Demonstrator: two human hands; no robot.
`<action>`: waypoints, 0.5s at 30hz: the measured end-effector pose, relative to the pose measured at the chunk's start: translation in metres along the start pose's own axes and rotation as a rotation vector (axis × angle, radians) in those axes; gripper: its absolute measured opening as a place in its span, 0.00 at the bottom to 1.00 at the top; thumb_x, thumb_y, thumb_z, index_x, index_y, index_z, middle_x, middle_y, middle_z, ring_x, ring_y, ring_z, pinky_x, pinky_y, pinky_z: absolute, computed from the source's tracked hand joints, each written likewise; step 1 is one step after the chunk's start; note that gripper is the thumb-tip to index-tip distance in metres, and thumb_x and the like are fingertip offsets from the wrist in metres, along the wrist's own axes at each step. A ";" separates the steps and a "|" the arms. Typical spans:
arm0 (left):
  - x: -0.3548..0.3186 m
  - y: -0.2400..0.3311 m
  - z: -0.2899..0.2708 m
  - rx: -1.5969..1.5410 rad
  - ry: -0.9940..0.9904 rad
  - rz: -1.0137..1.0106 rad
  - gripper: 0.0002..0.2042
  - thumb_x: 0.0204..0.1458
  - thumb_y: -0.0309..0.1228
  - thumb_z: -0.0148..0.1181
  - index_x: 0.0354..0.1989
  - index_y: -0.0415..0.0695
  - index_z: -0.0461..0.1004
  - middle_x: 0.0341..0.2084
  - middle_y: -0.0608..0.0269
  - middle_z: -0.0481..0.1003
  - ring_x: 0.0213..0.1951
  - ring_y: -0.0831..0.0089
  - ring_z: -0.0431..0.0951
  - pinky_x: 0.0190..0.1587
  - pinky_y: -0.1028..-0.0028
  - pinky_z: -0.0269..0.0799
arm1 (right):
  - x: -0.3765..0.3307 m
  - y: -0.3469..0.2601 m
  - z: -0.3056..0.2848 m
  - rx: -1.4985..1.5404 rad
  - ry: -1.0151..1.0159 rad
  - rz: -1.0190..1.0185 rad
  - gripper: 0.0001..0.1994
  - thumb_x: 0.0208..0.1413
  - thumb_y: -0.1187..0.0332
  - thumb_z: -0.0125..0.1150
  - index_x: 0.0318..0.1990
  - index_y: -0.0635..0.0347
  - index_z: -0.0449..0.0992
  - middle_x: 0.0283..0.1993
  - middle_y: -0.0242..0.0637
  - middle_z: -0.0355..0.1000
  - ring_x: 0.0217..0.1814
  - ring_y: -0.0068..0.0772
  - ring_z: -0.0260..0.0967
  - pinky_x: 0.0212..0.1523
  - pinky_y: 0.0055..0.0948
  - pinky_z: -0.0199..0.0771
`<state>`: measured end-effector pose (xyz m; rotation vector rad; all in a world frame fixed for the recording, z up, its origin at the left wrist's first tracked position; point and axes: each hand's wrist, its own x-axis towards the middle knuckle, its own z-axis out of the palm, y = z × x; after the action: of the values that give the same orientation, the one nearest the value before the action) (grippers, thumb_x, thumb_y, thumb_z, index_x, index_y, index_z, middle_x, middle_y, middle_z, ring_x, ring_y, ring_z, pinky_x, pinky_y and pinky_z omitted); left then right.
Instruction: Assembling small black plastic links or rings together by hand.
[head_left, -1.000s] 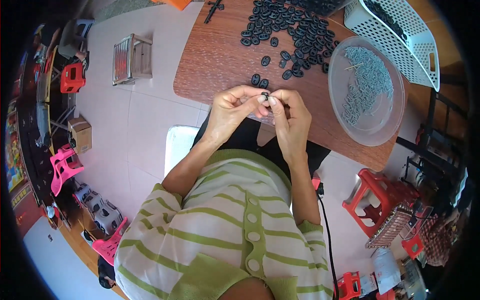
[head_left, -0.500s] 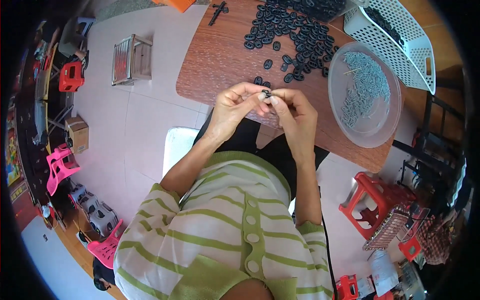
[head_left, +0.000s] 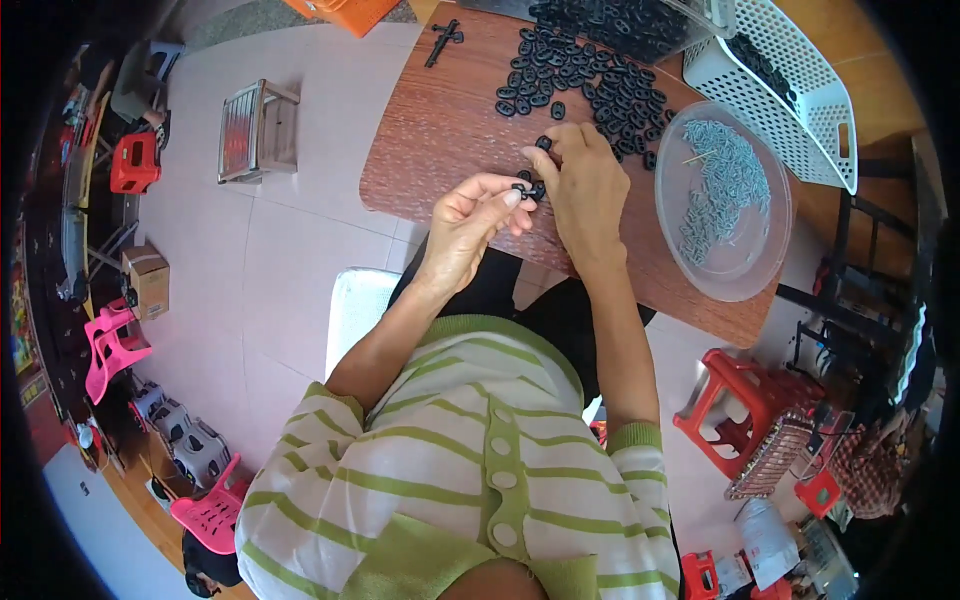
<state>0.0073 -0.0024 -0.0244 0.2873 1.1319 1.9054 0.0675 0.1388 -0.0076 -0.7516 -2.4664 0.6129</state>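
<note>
Reddish-brown wood-grain table: left hand still pinches small black plastic piece above near edge; right hand has left it, now at loose black oval piece, fingers curled, grip unclear.

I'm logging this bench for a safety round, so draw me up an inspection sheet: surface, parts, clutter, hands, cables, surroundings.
Surface: wood-grain table, near left corner rounded.
Parts: black oval pieces piled loosely; grey screw-like pieces in a clear tub.
Clutter: dark cross-shaped item at the table's far left; white perforated basket at the far right, holding dark pieces.
Left hand: pinching a small black piece.
Right hand: fingers at one black oval piece; grip unclear.
Cables: nothing seen on the tabletop; elsewhere too cluttered to tell.
Surroundings: slatted stool and cardboard box on the left; red stool on the right.
</note>
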 end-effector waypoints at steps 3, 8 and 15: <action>0.001 -0.001 -0.004 0.020 -0.010 -0.015 0.08 0.58 0.25 0.54 0.43 0.35 0.72 0.34 0.55 0.77 0.31 0.76 0.76 0.35 0.78 0.72 | 0.002 -0.001 0.001 -0.006 -0.015 -0.022 0.10 0.48 0.65 0.65 0.34 0.59 0.74 0.30 0.38 0.69 0.32 0.42 0.70 0.29 0.36 0.69; 0.001 0.000 -0.002 -0.017 -0.022 0.006 0.08 0.58 0.26 0.54 0.43 0.35 0.73 0.34 0.55 0.77 0.30 0.76 0.76 0.34 0.78 0.72 | 0.001 -0.001 -0.003 0.015 -0.020 -0.067 0.08 0.50 0.70 0.62 0.35 0.63 0.74 0.33 0.42 0.70 0.34 0.46 0.71 0.32 0.39 0.70; -0.001 0.003 0.000 -0.007 0.020 -0.017 0.08 0.58 0.26 0.54 0.43 0.35 0.72 0.33 0.54 0.78 0.30 0.76 0.77 0.34 0.79 0.72 | -0.009 -0.003 -0.018 0.202 -0.051 0.021 0.07 0.50 0.74 0.60 0.33 0.70 0.74 0.32 0.43 0.72 0.32 0.42 0.72 0.31 0.35 0.73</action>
<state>0.0061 -0.0032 -0.0215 0.2543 1.1372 1.9004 0.0828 0.1360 0.0052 -0.6898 -2.3983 0.8839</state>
